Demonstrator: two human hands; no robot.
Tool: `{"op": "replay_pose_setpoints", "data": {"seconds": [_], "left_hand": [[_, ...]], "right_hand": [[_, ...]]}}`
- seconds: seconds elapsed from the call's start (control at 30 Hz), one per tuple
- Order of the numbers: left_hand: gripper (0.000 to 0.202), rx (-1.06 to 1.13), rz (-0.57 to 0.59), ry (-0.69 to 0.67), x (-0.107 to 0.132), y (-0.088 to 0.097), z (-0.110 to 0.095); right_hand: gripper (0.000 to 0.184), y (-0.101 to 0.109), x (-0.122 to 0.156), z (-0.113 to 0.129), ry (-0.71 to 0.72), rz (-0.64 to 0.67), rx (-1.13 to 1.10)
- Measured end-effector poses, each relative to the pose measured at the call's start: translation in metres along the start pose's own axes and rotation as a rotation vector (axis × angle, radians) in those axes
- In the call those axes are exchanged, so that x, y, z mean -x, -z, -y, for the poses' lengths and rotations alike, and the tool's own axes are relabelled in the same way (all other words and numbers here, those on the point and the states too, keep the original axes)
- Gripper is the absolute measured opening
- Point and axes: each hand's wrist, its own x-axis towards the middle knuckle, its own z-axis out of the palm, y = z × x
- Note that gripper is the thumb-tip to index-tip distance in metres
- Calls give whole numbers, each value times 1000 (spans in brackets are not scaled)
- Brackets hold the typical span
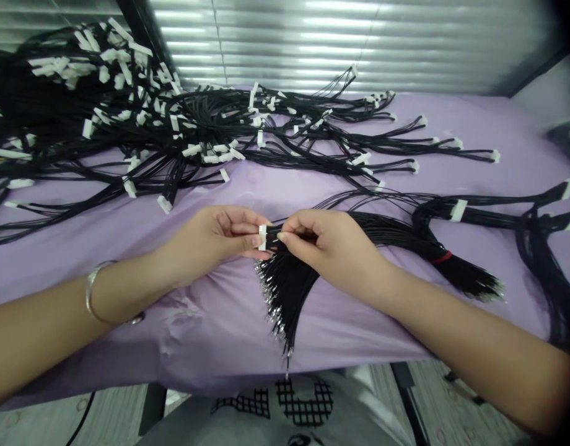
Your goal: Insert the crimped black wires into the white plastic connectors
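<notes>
My left hand [229, 234] pinches a small white connector housing [263, 238] between thumb and fingers. Just to its right, my right hand [320, 235] is closed in a pinch on a thin black wire at the housing's open side. Several black wires run from the housing under my right hand. Below both hands fans a bundle of loose black wires [289, 291] with shiny metal terminals on their ends. Its other end runs right, where a red band [442, 256] ties it. The exact seating of the pinched wire's tip cannot be made out.
A big tangled heap of black cables with white connectors [173, 124] covers the back and left of the purple-covered table [210, 334]. More cable bundles [540, 241] lie at the right. Window blinds [285, 43] stand behind. The table's front edge is close to my body.
</notes>
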Motion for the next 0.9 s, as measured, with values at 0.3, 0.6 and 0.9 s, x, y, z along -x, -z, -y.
{"op": "replay_pose_setpoints", "data": {"seconds": [0.3, 0.6, 0.9], "left_hand": [[18, 49, -9, 9, 0, -1, -1], [16, 160, -10, 15, -1, 0, -3], [15, 171, -8, -14, -2, 2, -1]], "right_hand": [[17, -7, 1, -2, 64, -32, -5], [11, 1, 0, -6, 167, -17, 122], [17, 9, -1, -11, 341, -373, 154]]}}
